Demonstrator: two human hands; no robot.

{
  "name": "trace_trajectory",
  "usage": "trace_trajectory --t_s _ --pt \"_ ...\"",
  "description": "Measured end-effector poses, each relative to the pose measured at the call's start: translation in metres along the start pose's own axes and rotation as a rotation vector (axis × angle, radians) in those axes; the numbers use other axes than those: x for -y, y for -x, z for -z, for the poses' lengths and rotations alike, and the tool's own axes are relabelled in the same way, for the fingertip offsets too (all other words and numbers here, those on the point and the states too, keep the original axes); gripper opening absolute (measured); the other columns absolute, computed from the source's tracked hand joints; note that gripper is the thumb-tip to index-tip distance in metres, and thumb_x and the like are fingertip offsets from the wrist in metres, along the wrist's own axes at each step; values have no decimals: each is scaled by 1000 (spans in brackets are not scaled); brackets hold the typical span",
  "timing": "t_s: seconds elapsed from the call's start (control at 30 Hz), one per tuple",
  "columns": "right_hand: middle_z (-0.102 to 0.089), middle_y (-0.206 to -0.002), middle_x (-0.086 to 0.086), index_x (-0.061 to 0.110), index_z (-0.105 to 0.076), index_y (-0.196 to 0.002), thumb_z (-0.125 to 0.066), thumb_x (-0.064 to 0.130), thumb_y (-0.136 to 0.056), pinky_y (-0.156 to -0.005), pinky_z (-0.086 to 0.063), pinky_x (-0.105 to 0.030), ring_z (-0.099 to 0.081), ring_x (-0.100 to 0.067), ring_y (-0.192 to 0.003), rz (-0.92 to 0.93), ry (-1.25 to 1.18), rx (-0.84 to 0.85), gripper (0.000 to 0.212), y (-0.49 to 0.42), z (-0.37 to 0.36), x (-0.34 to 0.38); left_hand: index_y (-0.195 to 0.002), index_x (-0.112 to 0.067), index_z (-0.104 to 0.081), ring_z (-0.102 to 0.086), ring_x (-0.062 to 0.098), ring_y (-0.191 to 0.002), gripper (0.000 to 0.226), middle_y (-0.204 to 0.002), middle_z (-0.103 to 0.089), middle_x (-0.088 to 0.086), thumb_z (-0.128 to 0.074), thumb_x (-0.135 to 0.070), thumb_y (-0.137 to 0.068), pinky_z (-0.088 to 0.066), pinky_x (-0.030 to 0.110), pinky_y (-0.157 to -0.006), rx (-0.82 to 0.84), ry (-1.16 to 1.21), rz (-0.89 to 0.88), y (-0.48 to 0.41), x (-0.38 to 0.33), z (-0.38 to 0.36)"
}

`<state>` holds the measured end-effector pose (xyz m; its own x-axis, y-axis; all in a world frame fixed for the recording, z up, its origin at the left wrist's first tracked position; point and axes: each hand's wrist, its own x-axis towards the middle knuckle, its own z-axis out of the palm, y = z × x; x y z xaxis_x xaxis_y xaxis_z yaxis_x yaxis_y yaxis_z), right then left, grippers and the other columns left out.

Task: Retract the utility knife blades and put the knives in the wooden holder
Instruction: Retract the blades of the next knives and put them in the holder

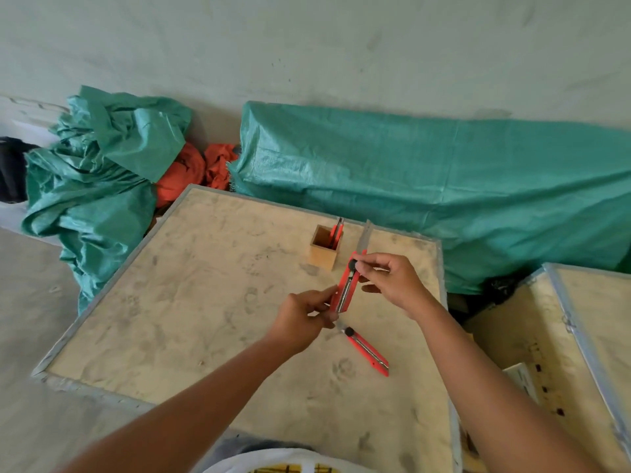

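I hold a red utility knife (347,285) above the crate top, its long grey blade pointing up and away, fully out. My left hand (307,315) pinches the knife's lower end. My right hand (392,281) grips its upper part, thumb and finger at the black slider knob. A second red utility knife (367,351) lies flat on the wooden surface just below my hands, with a short piece of blade showing at its near-left tip. The small square wooden holder (323,251) stands farther back and has one red knife (336,230) upright inside it.
The work surface is a plywood crate top (205,302) with metal edging. A second open crate (563,353) stands at the right. Green tarps (444,186) and orange cloth (198,169) lie against the wall behind.
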<state>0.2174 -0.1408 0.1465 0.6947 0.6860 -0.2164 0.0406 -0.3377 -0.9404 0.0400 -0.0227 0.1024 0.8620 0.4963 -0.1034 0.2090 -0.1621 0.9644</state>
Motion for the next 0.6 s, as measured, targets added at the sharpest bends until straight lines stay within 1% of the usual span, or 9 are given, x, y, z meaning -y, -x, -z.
trace_trajectory --t_s 0.03,0.1,0.2,0.27,0.33,0.4,0.47,0.53,0.6 --pt "-77 -106 -1 17 -75 -121 -69 14 -96 -75 -65 -30 -77 -16 -90 11 28 36 25 4 5 -1 -129 -18 -63 -71 11 -76 51 -98 -74 0 -71 5 -84 -62 32 -78 -26 25 12 -1 -3 -6" --pt "-77 -103 3 19 -74 -123 -68 15 -97 -74 -65 -30 -75 -11 -85 44 69 77 27 11 13 -2 -125 -19 -66 -71 8 -75 50 -95 -75 -2 -72 6 -83 -63 37 -78 -73 80 28 -2 -10 -17" --pt "-77 -100 10 23 -76 -120 -69 16 -96 -73 -65 -30 -72 -6 -78 106 154 120 25 19 20 -1 -122 -21 -68 -71 10 -75 49 -91 -78 -1 -73 7 -82 -63 34 -77 -126 143 32 1 -22 -27" --pt "-77 -100 12 25 -77 -118 -71 16 -95 -74 -66 -33 -74 -10 -82 138 219 167 25 23 21 0 -123 -20 -67 -71 7 -74 49 -92 -78 0 -72 7 -82 -63 32 -76 -151 170 29 4 -29 -30" --pt "-78 -104 9 24 -77 -118 -71 16 -95 -75 -66 -37 -75 -17 -87 161 266 193 25 26 17 0 -124 -18 -66 -70 6 -75 49 -95 -79 4 -72 7 -82 -63 33 -77 -168 192 38 7 -30 -30" --pt "-79 -107 8 26 -77 -118 -71 15 -95 -76 -66 -38 -75 -15 -85 173 275 194 26 28 12 2 -125 -16 -66 -71 9 -77 49 -95 -79 5 -74 5 -82 -63 36 -79 -169 199 41 8 -29 -27" --pt "-78 -108 11 30 -76 -120 -71 15 -95 -77 -66 -39 -74 -10 -80 185 263 199 30 29 7 5 -125 -17 -67 -71 12 -78 49 -94 -79 6 -76 2 -81 -62 40 -81 -168 197 41 9 -29 -21" --pt "-79 -106 12 33 -76 -118 -72 16 -94 -77 -66 -41 -74 -17 -79 199 256 185 29 30 0 7 -124 -16 -67 -71 12 -77 50 -93 -79 5 -77 2 -79 -62 40 -81 -171 199 39 11 -29 -14" --pt "-79 -103 10 30 -79 -108 -77 17 -90 -77 -65 -43 -75 -19 -80 209 238 133 22 30 -10 8 -123 -15 -68 -71 10 -78 50 -92 -79 4 -77 5 -78 -62 38 -80 -176 194 38 12 -30 -6"
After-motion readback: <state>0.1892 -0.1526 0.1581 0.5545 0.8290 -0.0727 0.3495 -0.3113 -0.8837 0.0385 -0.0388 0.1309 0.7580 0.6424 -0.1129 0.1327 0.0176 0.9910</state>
